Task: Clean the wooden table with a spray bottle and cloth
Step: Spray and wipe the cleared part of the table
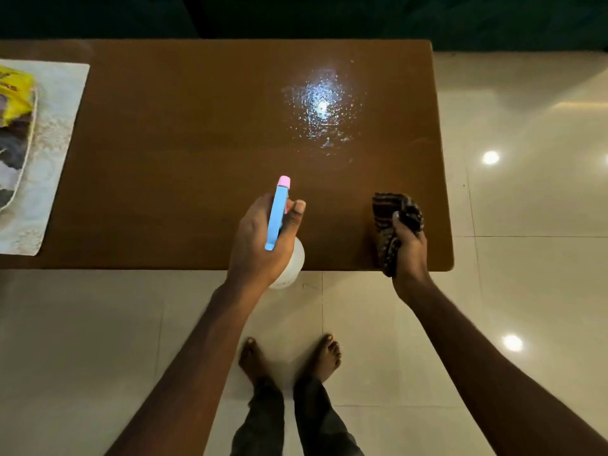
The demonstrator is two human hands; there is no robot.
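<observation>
The wooden table (164,159) was brown with a dull shine and stood on a pale, glossy tiled floor (526,258) that mirrored round ceiling lights. Beyond the table's far edge lay a dark green surface (329,14), too dim to make out. A wet patch (320,106) of droplets glistened on the table's far right part. At the table's left end lay a pale patterned placemat (56,126) with a yellow packet (16,83) on it, partly cut off by the frame. The person's bare feet (324,353) stood on the floor just off the table's near edge.

The left hand (253,251) reached over the table's near edge, fingers curled round the neck of the spray bottle (278,215), one fingertip showing beside the blue head. The right hand (409,248) hovered over the table's near right corner, fingers clenched round a bunched, dark striped cloth (388,209), which hung partly below the fist.

The bottle's blue head ran lengthwise from the table's near edge toward its far edge, its pink nozzle (284,181) pointing away from the person, roughly at the wet patch. The clear body tilted back, overhanging the table's near edge.
</observation>
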